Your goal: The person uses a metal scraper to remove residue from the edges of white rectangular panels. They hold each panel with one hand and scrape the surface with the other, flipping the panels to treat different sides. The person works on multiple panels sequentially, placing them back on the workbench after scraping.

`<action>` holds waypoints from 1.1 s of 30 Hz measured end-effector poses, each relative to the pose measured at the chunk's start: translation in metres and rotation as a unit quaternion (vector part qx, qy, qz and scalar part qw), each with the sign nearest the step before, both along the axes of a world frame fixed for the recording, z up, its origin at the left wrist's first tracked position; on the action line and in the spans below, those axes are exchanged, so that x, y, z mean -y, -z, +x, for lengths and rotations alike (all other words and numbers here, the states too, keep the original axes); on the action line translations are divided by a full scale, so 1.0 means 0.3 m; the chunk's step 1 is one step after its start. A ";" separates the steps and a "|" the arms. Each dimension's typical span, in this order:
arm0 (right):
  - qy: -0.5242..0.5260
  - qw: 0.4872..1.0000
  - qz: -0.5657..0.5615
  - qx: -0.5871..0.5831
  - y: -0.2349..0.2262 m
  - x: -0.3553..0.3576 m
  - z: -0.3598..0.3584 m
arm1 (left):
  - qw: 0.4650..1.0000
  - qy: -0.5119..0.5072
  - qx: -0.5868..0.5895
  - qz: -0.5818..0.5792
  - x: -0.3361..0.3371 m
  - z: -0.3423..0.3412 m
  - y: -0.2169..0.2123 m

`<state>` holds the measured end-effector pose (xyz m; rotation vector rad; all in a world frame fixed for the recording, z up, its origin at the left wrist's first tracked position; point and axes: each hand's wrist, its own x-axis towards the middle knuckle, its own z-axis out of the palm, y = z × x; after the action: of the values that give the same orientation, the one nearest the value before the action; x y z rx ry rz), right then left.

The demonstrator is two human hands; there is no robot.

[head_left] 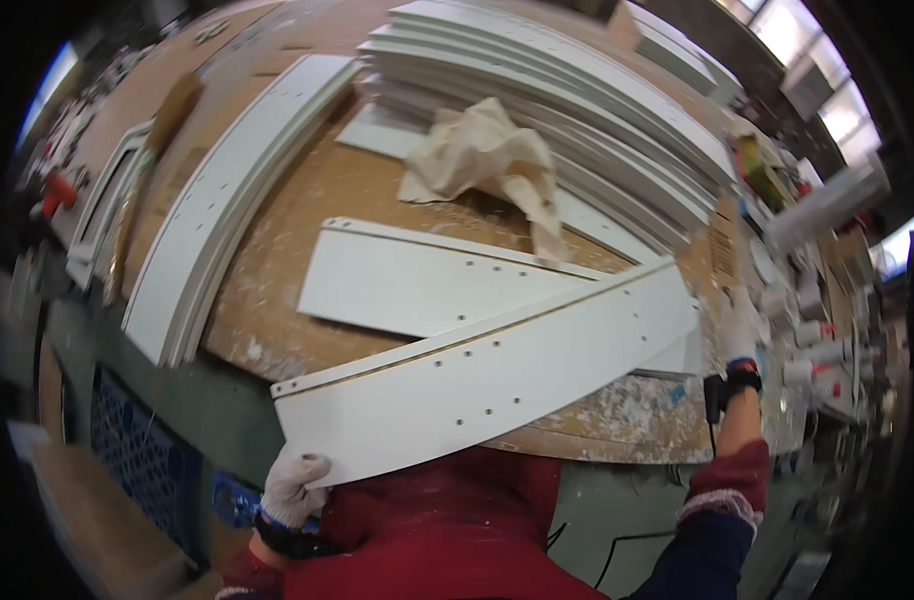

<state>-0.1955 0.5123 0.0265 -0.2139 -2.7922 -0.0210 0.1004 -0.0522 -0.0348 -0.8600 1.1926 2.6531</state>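
Note:
A long white panel with a row of small drilled holes and a groove along its far edge lies slantwise in front of me. My left hand, in a white knitted glove, grips its near left corner, fingers curled at the edge. At the far right, my right hand, also gloved, is beside the panel's right end, next to a brown cardboard piece. Its fingers are blurred, so what they touch is unclear. Partly under the front panel rests a second white drilled panel.
A crumpled cream cloth lies before a tall stack of white panels. More white panels stand along the left of the worn brown worktable. Blue plastic crates sit below left. Bottles and tools crowd the right.

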 end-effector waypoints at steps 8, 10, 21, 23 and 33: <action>-0.166 0.979 -0.017 0.118 -0.027 0.580 0.126 | 0.986 0.126 -0.055 0.093 -0.007 -0.073 -0.087; -0.254 0.962 0.010 0.100 -0.021 0.733 0.188 | 0.984 0.133 -0.055 0.102 -0.001 -0.060 -0.075; -0.683 0.698 -0.168 0.133 0.035 1.565 0.627 | 0.746 0.186 -0.361 -0.529 0.012 -0.018 0.137; -0.719 0.644 -0.071 0.252 0.010 1.612 0.670 | 0.937 0.138 -0.286 -0.143 -0.010 0.038 0.203; -0.383 0.760 -0.467 0.239 -0.304 1.175 0.636 | 0.963 0.084 -0.151 0.208 0.079 0.086 -0.062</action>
<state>-0.0045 0.1599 0.1177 0.8329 -2.8307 1.7273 0.1263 -0.0760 -0.0161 -0.2808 0.6652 2.7984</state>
